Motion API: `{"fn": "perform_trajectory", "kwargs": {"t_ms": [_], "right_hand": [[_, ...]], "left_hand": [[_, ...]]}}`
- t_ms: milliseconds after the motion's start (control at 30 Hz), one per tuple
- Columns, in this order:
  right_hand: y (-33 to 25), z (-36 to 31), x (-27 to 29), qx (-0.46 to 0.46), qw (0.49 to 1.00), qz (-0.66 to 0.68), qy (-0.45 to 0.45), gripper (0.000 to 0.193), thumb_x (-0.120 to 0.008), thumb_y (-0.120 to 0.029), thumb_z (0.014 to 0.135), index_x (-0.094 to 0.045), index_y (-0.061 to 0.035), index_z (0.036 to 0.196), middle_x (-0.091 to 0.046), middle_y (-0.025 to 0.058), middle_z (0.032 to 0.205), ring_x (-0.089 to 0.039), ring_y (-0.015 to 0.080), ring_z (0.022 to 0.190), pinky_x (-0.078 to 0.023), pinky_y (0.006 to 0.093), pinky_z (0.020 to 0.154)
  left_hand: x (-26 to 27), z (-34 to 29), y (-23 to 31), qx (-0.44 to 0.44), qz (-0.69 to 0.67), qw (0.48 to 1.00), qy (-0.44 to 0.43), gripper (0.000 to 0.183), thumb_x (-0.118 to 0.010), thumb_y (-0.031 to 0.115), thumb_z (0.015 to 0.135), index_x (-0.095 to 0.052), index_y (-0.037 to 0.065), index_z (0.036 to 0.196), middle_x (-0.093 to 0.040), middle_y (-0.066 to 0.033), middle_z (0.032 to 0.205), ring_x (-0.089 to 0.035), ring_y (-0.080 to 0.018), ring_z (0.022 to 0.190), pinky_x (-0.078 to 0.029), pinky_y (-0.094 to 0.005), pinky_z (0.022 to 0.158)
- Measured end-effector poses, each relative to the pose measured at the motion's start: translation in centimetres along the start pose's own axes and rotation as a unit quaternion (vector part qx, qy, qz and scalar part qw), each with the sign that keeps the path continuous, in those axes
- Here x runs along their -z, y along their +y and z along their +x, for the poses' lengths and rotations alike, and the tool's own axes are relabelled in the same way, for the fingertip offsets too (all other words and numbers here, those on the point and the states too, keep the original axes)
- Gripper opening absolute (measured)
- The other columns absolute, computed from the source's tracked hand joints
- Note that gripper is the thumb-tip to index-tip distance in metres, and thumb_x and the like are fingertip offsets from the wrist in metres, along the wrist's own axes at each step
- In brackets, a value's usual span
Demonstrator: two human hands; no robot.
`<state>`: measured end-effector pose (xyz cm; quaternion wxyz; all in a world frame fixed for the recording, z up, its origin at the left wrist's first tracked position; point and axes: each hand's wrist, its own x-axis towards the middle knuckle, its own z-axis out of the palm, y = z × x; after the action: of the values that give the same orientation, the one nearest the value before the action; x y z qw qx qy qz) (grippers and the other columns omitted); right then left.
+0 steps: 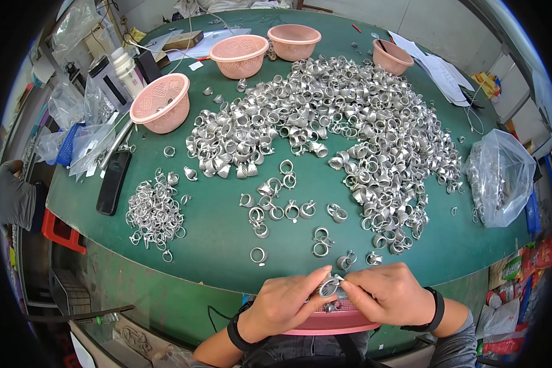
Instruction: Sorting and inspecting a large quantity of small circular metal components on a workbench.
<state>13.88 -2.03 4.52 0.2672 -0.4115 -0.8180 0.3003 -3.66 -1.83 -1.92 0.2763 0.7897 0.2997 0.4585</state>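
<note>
A silvery metal ring (329,286) is pinched between the thumb and fingers of my left hand (282,303), just past the table's near edge. My right hand (391,294) is closed in a pinch at the ring's upper right side. A small pale tip shows at its fingertips, but I cannot make out what it is. Below both hands a pink basket (334,329) rests at my lap, with a few metal pieces inside. Two ring pieces, one a ribbed ring (346,261), lie on the table just beyond my fingers.
A big heap of ribbed metal rings (386,141) covers the table's middle and right. A smaller pile of thin rings (156,211) lies left, near a black phone (113,184). Pink baskets (161,104) stand farther back; a clear plastic bag (500,178) sits right.
</note>
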Motion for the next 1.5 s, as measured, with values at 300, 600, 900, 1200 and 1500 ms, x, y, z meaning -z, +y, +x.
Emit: {"fn": "perform_trajectory", "kwargs": {"t_ms": [300,600,900,1200,1500], "right_hand": [[-1.4,-0.1,0.6,-0.027,0.998,-0.029,-0.042,0.006,-0.053,-0.006,0.073,-0.053,-0.0009,0.069,-0.047,0.0099,0.047,-0.048,0.0246,0.039,-0.037,0.032,0.037],[0.1,0.2,0.6,-0.186,0.935,0.282,-0.106,0.018,-0.055,-0.017,0.079,-0.056,-0.0034,0.09,-0.048,0.0008,0.052,-0.043,0.0065,0.044,-0.034,0.0223,0.04],[0.7,0.5,0.9,-0.301,0.736,0.575,-0.193,0.024,-0.047,-0.016,0.084,-0.051,0.0019,0.099,-0.044,-0.0021,0.055,-0.037,0.0029,0.046,-0.028,0.0175,0.041],[0.6,-0.3,-0.5,-0.212,0.905,0.364,-0.057,0.02,-0.044,-0.018,0.086,-0.053,-0.0005,0.089,-0.041,-0.0041,0.053,-0.034,0.0021,0.047,-0.027,0.0182,0.042],[2.7,0.1,-0.7,-0.404,0.733,0.546,0.026,0.027,-0.036,-0.012,0.087,-0.041,-0.0018,0.111,-0.046,0.0062,0.089,-0.045,0.0115,0.075,-0.037,0.0221,0.061]], "left_hand": [[0.6,0.0,0.3,-0.067,0.078,0.994,-0.041,0.045,-0.066,0.011,0.065,-0.048,-0.006,0.103,-0.045,-0.0035,0.054,-0.045,-0.0145,0.043,-0.036,-0.026,0.039],[0.8,0.1,0.4,0.033,-0.191,0.981,-0.006,0.04,-0.064,0.012,0.068,-0.05,0.0,0.104,-0.058,-0.0094,0.069,-0.055,-0.0182,0.053,-0.041,-0.0255,0.046],[1.3,0.1,0.1,0.078,-0.265,0.958,-0.069,0.042,-0.064,0.012,0.068,-0.05,0.002,0.106,-0.06,-0.0079,0.072,-0.057,-0.0154,0.058,-0.043,-0.0235,0.05],[1.3,0.4,0.6,0.165,-0.235,0.957,-0.035,0.04,-0.064,0.009,0.07,-0.05,0.002,0.107,-0.059,-0.0059,0.065,-0.056,-0.0108,0.054,-0.042,-0.0212,0.05],[-0.1,0.0,-0.3,0.337,-0.105,0.935,0.042,0.03,-0.058,0.009,0.074,-0.051,0.001,0.103,-0.048,0.0011,0.055,-0.04,-0.0022,0.047,-0.03,-0.0155,0.042]]}}
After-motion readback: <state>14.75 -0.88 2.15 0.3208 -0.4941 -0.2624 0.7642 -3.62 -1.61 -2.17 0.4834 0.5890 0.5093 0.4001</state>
